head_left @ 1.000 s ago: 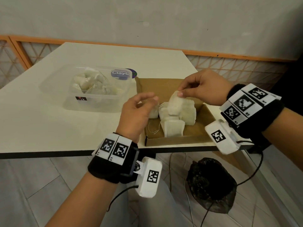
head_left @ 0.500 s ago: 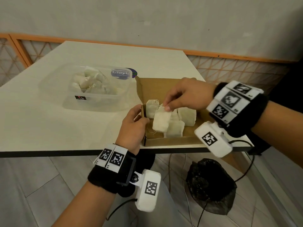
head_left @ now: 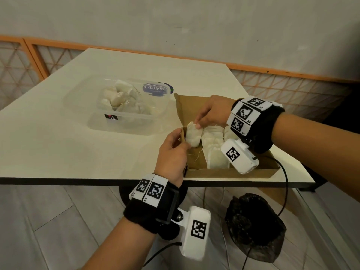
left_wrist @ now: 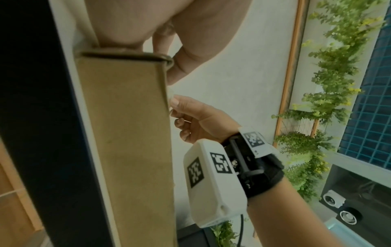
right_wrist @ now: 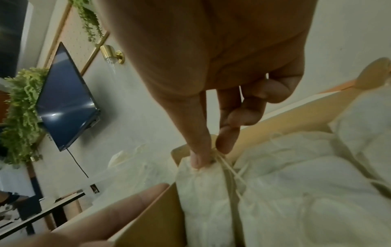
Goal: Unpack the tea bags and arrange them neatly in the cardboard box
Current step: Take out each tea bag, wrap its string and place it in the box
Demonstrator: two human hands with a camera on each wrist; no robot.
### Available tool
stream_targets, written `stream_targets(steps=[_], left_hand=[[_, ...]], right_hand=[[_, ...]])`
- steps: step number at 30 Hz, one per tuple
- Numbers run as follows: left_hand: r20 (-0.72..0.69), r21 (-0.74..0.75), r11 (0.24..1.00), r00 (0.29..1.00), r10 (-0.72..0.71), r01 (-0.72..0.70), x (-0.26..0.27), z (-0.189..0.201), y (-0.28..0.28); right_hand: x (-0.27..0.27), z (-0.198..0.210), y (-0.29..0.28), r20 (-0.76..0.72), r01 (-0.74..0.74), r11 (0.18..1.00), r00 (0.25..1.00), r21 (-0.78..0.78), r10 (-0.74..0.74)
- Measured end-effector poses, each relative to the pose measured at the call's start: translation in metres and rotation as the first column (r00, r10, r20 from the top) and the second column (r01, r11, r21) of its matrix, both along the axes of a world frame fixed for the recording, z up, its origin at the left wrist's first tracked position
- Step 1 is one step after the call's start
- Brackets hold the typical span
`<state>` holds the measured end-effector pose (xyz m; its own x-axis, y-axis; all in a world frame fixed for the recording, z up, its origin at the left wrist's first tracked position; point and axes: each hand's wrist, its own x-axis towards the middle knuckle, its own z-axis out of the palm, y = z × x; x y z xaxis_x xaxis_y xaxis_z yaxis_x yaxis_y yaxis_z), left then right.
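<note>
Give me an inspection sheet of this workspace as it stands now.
Surface: white table, dark front edge.
Job's things: cardboard box holds several tea bags; more lie in the clear plastic tub.
Clutter: black bag on the floor.
Grippers: right hand pinches a tea bag at the box's left end; left hand holds the box's left wall.
Cables: black leads hang from the wrist cameras.
Surroundings: grey wall, orange lattice railing.

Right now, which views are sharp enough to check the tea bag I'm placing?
Head view: dim but sharp, the tea bag and cardboard box edges are clear. Right wrist view: close and soft, right hand dark against bright bags. Left wrist view: box wall blocks the contents.
</note>
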<state>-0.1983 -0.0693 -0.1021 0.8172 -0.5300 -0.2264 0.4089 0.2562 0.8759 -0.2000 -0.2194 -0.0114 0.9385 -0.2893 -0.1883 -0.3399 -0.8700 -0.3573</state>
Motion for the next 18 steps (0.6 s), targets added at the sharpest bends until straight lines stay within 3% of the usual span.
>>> stream_targets(steps=[6, 10, 12, 15, 18], left_hand=[[-0.051, -0.025, 1.000, 0.999, 0.004, -0.005, -0.002, 0.002, 0.000], [-0.033, -0.013, 1.000, 0.999, 0.017, -0.017, -0.002, 0.003, 0.003], [0.076, 0.025, 0.996, 0.994, 0.083, -0.085, -0.002, 0.004, 0.006], [0.189, 0.007, 0.986, 0.968, 0.165, -0.169, -0.002, 0.009, 0.013], [0.138, -0.034, 0.997, 0.988, 0.069, -0.065, -0.003, 0.018, 0.014]], right_hand=[[0.002, -0.003, 0.000, 0.018, 0.005, 0.999, 1.000, -0.051, -0.004], [-0.014, 0.016, 0.004, 0.224, 0.084, 0.994, 0.972, -0.063, -0.068], [-0.040, 0.023, 0.005, 0.274, 0.073, 0.997, 0.960, -0.018, -0.065], [-0.086, 0.013, 0.007, 0.094, 0.009, 0.997, 0.995, 0.073, -0.015], [-0.119, -0.022, 0.006, 0.009, -0.057, 0.996, 0.998, 0.074, 0.056]])
